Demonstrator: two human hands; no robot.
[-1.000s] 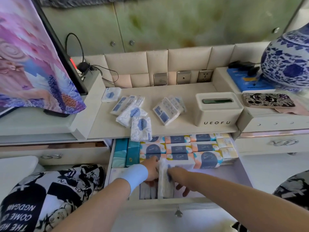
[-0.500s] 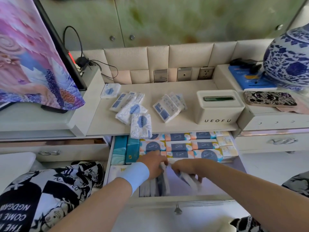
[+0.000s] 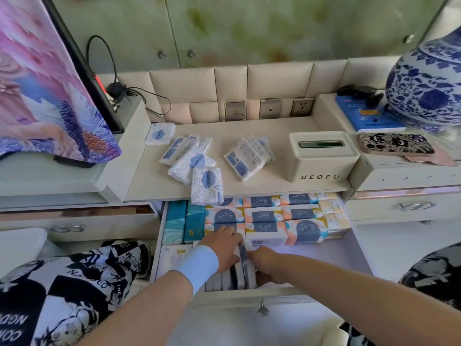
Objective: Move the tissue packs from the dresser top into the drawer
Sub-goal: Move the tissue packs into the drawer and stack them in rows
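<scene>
White packs (image 3: 207, 186) on the cream counter (image 3: 274, 188) are showing blue patches and faint blue doodles. In the white drawer (image 3: 249, 294), the drawer packs (image 3: 264, 216) are flashing navy labels on orange and yellow, teal packs (image 3: 175, 221) beside them. The vase (image 3: 429, 88) is wearing blue vines on white, the cloth (image 3: 37, 83) is glowing pink and purple, and the wristband (image 3: 197, 267) is showing pale blue.

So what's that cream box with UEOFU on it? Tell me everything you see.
It is a cream, plastic-looking box with rounded corners, upright on the dresser top, at its right end. UEOFU is printed in dark letters across its front. A lid sits on top, with a narrow dark slot in its middle; no tissue sticks out. Its right side stands close to the raised side shelf; whether they touch is unclear. Nothing lies on it.
</scene>
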